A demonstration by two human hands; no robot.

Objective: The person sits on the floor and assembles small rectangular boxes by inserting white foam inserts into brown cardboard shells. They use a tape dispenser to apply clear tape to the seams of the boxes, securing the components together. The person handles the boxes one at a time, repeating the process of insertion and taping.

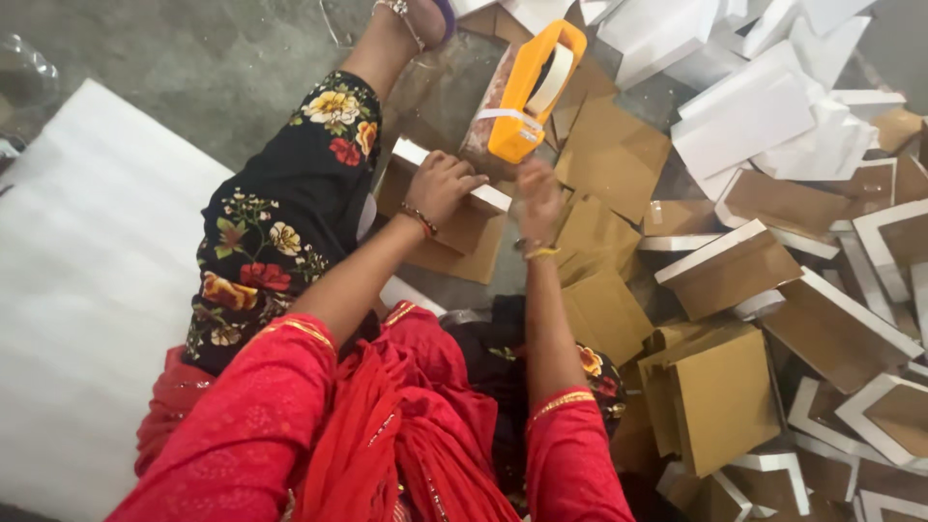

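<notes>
Pressing down on the box [449, 198] with the left hand [443, 184], the person sits on the floor with one leg stretched out beside it. That hand lies curled over the box's near white edge, fingers bent and gripping the rim. The right hand [539, 198] is just right of the box, raised and blurred; whether it is open or holds anything, I cannot tell. Just beyond the box, touching or nearly touching its far side, stands an orange tape dispenser [527, 92] with a pale roll in it.

To do this well, I judge that the left hand should keep the box flat and square against the floor so the edge does not slip, while the right works close to the same edge instead of reaching across it.

The box is shallow, brown card inside with a white band along its rim, lying open-side up and partly hidden under the hand. Right of the box, flat brown card pieces [609, 155] overlap on the floor, and further right lies a heap of like boxes [735, 266], some white side up. Left of the box, past the leg, is a white sheet [87, 290].
</notes>
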